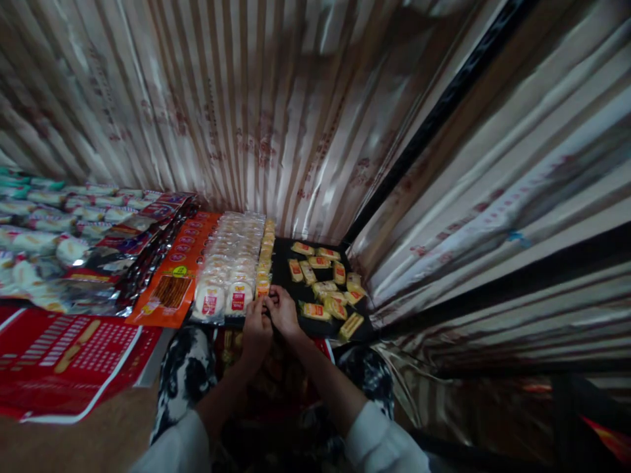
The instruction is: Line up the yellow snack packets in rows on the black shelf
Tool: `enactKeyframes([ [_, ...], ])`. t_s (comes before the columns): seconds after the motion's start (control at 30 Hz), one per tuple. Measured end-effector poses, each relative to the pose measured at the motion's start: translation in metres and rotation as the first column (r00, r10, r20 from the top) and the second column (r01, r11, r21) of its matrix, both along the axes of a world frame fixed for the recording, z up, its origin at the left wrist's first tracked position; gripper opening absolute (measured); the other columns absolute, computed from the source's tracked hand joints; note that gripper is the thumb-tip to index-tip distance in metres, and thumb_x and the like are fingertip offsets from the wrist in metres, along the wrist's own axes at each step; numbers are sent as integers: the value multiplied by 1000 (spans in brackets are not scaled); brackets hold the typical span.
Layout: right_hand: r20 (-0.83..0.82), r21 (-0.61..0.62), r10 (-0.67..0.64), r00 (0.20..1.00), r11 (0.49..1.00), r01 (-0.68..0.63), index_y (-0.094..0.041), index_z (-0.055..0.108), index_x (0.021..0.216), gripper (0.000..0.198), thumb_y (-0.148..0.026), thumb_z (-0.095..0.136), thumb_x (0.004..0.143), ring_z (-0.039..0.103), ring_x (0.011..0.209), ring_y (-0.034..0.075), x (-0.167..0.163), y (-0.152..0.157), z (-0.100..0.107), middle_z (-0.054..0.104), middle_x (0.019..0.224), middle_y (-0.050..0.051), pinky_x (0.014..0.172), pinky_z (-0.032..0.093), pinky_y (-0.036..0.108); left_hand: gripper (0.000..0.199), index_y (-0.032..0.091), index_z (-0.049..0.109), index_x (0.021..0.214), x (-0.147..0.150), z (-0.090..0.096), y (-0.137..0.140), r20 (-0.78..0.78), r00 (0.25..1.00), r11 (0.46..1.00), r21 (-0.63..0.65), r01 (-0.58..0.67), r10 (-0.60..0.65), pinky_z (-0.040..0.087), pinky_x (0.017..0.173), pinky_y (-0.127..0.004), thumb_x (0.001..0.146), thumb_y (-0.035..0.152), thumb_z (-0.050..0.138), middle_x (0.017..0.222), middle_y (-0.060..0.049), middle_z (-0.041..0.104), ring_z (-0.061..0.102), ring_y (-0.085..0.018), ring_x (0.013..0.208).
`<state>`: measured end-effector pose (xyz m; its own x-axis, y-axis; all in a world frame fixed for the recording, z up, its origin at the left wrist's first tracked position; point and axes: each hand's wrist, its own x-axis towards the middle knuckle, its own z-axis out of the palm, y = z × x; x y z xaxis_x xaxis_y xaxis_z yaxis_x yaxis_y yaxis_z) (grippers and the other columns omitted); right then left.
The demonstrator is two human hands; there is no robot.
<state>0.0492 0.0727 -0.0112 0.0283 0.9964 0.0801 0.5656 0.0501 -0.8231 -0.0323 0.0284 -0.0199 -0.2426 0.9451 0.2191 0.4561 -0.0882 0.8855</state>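
My left hand [257, 327] and my right hand [284, 313] meet at the near end of a narrow row of small yellow wrapped snacks [265, 263]. The fingers of both are closed around a small yellow snack packet, mostly hidden by the fingertips. Left of that row lie lines of clear-wrapped round white crackers [238, 295] with red labels. To the right, several loose yellow snack packets [315, 311] are scattered on a black board [283, 259].
An orange snack bag [170, 289], dark shiny packets [140, 243] and white wrapped packs [44, 240] stretch left. A red printed bag [73, 361] hangs at the front. Striped sheeting [276, 131] and a dark slanting pole [434, 125] enclose the back and right.
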Motion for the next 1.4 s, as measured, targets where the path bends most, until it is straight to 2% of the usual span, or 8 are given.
enactKeyframes([
  [0.2,69,89,-25,997,996,19,-18,56,108,29,-24,49,81,59,72,14,19,7,17,60,101,8,74,50,29,46,12,53,112,3,4,-2,-3,1000,999,39,14,-14,47,87,-37,69,5,37,103,-12,56,57,-19,88],
  [0.33,249,176,-79,965,984,35,-17,57,107,27,-22,46,83,57,93,19,53,29,36,59,109,10,85,45,33,43,12,54,109,12,7,-1,7,997,996,51,77,-77,48,84,-37,71,5,36,97,-10,56,57,-17,83],
  [0.5,517,72,-37,855,997,0,-17,57,111,29,-24,45,86,56,101,21,81,63,51,59,112,11,84,43,30,44,11,52,110,38,4,13,78,987,990,26,138,-140,49,82,-36,69,4,37,97,-11,56,58,-16,79],
  [0.7,697,-57,118,708,992,-110,-19,58,110,28,-25,50,84,55,103,22,82,80,57,60,113,10,83,41,29,49,14,50,116,67,4,46,285,957,970,-214,117,-52,53,71,-27,69,2,41,101,-9,59,62,-14,80],
  [0.87,735,-67,152,661,986,-151,-20,49,122,36,-22,44,86,53,108,21,73,80,59,54,122,11,88,40,30,48,14,47,121,72,17,72,395,918,912,-385,144,21,50,51,-21,73,6,45,87,-6,66,56,-8,50],
  [1.0,727,-141,187,660,982,-123,-17,45,125,42,-26,49,84,56,104,24,68,84,67,52,124,15,82,44,32,51,18,48,117,75,24,85,473,881,894,-408,186,32,47,46,-16,69,4,47,105,-6,64,60,-8,57],
  [1.13,704,-202,234,670,971,-127,-13,58,107,29,-26,51,82,57,101,24,70,88,69,50,123,17,80,44,30,46,17,51,114,78,22,90,561,823,911,-379,164,85,53,56,-20,69,4,48,119,-10,58,64,-12,73],
  [1.4,387,-27,156,909,987,-158,-19,52,109,29,-25,54,81,60,87,17,80,91,47,61,101,7,75,43,27,50,17,53,109,73,14,92,525,848,976,-214,44,77,49,88,-31,63,-3,47,119,-8,57,59,-16,101],
])
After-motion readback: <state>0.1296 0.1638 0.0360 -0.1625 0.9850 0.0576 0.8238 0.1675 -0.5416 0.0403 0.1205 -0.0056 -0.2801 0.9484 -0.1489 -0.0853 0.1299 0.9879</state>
